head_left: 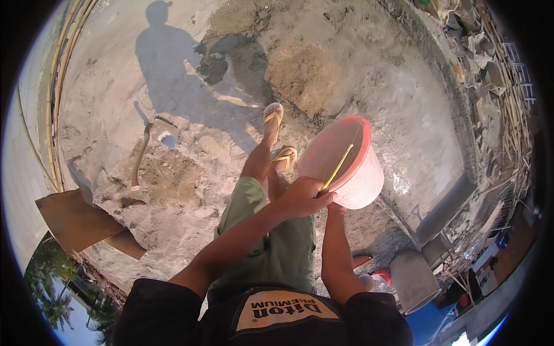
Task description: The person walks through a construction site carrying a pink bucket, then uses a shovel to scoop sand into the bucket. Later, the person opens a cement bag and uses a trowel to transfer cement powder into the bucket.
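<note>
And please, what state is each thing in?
Pink bucket: tilted, mouth open
Yellow strip: straight, slanting
Left hand: closed on yellow strip
Right hand: at the bucket, mostly hidden
Long-handled tool: lying down
Sand mound: heaped
Brown sheet: lying down
Sandals: worn
Grey container: upright or tipped, unclear

This person over here has on a black T-shirt (222,326) with short, loose sleeves (158,297) that end above the elbows. Across its front sits a broad panel (251,320), orange fading to a paler tan, printed in bold dark lettering. Below come roomy shorts (291,259) in a faded sage green, wide in the leg. The flip-flops (273,116) have bright yellow V-shaped straps over pale soles. The left hand (303,195) and the partly hidden right hand (336,209) are bare.
</note>
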A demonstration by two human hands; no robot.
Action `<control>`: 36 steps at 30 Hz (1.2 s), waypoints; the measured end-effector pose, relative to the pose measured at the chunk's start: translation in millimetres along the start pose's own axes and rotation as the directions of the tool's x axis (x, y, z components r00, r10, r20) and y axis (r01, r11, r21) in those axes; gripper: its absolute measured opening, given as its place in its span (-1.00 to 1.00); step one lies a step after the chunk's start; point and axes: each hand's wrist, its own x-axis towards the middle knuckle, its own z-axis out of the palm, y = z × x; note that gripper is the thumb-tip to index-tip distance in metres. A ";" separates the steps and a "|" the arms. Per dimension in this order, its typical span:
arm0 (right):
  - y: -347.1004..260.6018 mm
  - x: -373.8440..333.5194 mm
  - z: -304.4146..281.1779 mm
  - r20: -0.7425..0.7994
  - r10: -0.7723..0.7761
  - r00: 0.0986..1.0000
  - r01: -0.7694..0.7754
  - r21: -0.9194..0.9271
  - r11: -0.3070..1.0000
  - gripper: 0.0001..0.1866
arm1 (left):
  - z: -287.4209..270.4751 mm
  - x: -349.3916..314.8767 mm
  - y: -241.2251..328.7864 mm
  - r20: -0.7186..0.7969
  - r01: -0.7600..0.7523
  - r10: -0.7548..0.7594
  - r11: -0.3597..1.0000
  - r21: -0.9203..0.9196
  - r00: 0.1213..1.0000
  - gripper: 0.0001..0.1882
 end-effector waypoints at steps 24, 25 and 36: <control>38.5 -5.0 94.2 0.124 0.061 0.990 0.138 -0.916 -0.376 -0.73 | -162.0 -193.2 -480.2 -0.440 0.203 -0.836 0.517 -0.831 0.329 -0.65; 30.6 30.5 94.3 0.112 0.116 0.987 0.152 -0.885 -0.440 -0.75 | -167.7 -206.5 -480.5 -0.408 0.173 -0.846 0.484 -0.858 0.344 -0.63; 100.5 470.1 155.4 0.059 0.120 0.991 0.123 -0.754 -0.645 -0.69 | -119.7 -193.7 -439.1 -0.484 -0.121 -0.872 0.475 -0.872 0.067 -0.60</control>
